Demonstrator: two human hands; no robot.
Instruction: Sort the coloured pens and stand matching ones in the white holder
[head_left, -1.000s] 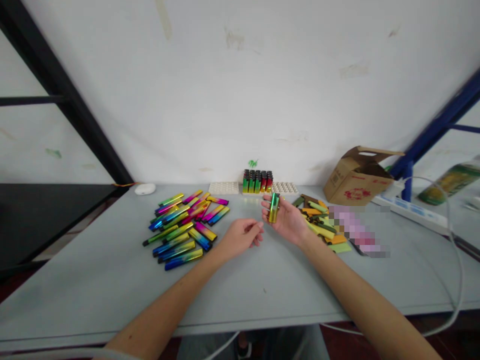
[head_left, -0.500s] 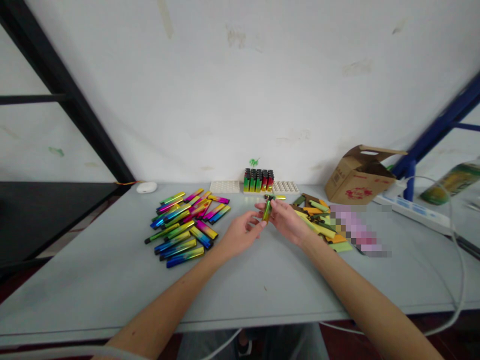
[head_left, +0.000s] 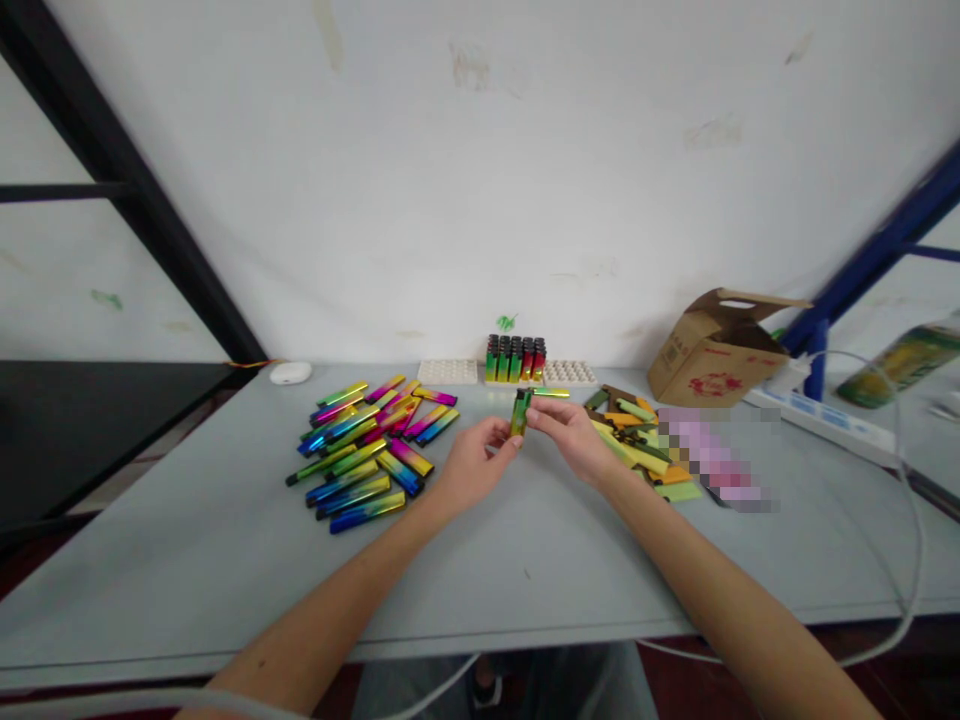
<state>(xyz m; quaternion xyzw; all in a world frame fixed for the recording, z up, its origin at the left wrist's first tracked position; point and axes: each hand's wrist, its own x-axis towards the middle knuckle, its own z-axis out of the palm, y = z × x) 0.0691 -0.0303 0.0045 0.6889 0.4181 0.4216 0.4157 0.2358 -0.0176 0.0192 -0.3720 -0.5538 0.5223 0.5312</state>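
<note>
A shiny green-and-gold lighter [head_left: 519,412] with a black top stands nearly upright between my hands, just above the table. My left hand [head_left: 480,462] pinches its lower part between thumb and fingers. The fingertips of my right hand [head_left: 574,436] are closed against its right side near the top. Just behind it lies another green-yellow lighter [head_left: 553,392] on the table. Several metallic lighters [head_left: 514,360] stand upright in rows at the back, green-gold on the left and red-gold on the right.
Left of my hands lies a loose pile of rainbow-coloured lighters [head_left: 375,440]. Yellow, orange and green lighters [head_left: 637,445] are heaped at the right. White hole trays [head_left: 448,372] flank the standing rows. Farther right are an open cardboard box [head_left: 720,350] and a power strip [head_left: 832,425].
The held lighter has moved slightly left and turned more upright. My left fingers have closed around its lower part, and my right fingers have shifted along its side.
</note>
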